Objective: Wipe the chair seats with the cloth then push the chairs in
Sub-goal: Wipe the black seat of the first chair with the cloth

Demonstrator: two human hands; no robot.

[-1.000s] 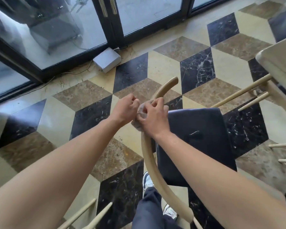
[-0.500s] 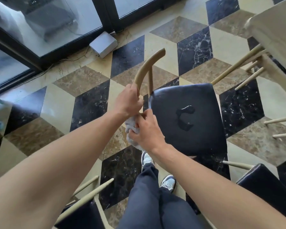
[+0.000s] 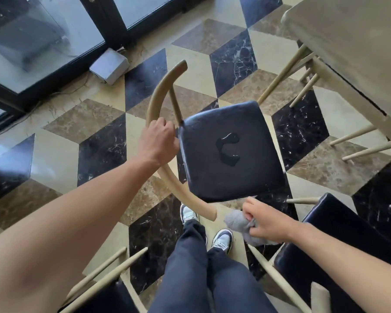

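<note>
Beside the table (image 3: 348, 41), left hand (image 3: 158, 141) gripping chair backrest (image 3: 158, 91), right hand (image 3: 266, 224) holding cloth (image 3: 235, 220)

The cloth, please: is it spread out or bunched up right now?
Bunched up. The cloth is a grey wad gripped in the right hand, off the seat.

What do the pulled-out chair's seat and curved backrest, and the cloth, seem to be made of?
Seat: probably leather or vinyl, dark and glossy; liquid pools on it.
Backrest rail: looks like pale wood, smooth matte.
Cloth: soft grey fabric, bunched in the right hand.
</note>
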